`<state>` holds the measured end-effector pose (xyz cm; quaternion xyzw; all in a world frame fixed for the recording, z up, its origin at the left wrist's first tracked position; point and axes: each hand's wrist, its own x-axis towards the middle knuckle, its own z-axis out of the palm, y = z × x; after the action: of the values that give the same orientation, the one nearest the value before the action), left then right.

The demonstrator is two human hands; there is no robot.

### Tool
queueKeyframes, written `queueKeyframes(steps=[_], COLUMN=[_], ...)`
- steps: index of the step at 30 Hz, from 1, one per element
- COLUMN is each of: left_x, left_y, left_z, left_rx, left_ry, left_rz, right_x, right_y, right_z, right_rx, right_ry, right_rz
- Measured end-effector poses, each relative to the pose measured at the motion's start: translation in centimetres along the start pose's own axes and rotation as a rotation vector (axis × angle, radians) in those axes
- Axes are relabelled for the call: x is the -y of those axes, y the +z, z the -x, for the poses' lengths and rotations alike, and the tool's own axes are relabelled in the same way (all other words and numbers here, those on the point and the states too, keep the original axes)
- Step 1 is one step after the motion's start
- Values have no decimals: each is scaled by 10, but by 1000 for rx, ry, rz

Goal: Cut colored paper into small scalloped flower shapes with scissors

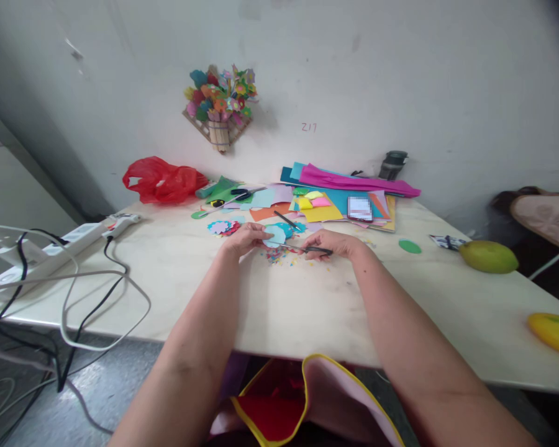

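Between the fingers of my left hand (248,238) is a light blue paper piece (276,235) with a rounded outline. My right hand (328,244) grips a pair of scissors (317,250) by the dark handles, and the blades reach left to the lower edge of the paper. Small coloured paper scraps (284,256) lie scattered on the table under both hands. Just behind the paper are more blue cut pieces (295,228) and a dark pen-like stick (286,220). A stack of scalloped paper shapes (223,228), lilac on top, sits beyond my left hand.
Coloured sheets (326,213), a phone (359,208) and a second pair of scissors (242,194) lie farther back. A red plastic bag (163,180) is at the back left. Power strips (74,239) with cables occupy the left side; a green mango-like fruit (489,256) rests right.
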<state>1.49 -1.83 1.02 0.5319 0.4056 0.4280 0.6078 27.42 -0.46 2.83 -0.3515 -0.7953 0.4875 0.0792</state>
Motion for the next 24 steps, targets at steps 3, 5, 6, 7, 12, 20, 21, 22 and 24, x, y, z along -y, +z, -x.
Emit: queueKeyframes(steps=[3,5,6,7,12,20,21,22,24], left_x=[0,0,0,-1,-1,-2,-2,-2,-3], left_y=[0,0,1,1,2,1,1,2,2], left_z=[0,1,1,1,2,2,2,2,2], left_rx=[-5,-9,-10,-10,-18,-37,-42,-47,-54], left_ry=[7,11,13,14,24,39,42,45,53], left_rz=[10,14,15,15,6,-14,-14,-12,-3], right_x=[1,1,1,2,8,9,8,7,5], right_y=[1,1,1,1,3,3,3,3,2], right_z=[0,1,1,1,5,4,4,3,3], right_rx=[-7,-11,-13,-15,-23,-20,-18,-16,-13], right_ry=[-1,-2,-2,-2,5,10,10,11,13], right_rz=[-7,-12,-13,-12,0,11,10,6,-1])
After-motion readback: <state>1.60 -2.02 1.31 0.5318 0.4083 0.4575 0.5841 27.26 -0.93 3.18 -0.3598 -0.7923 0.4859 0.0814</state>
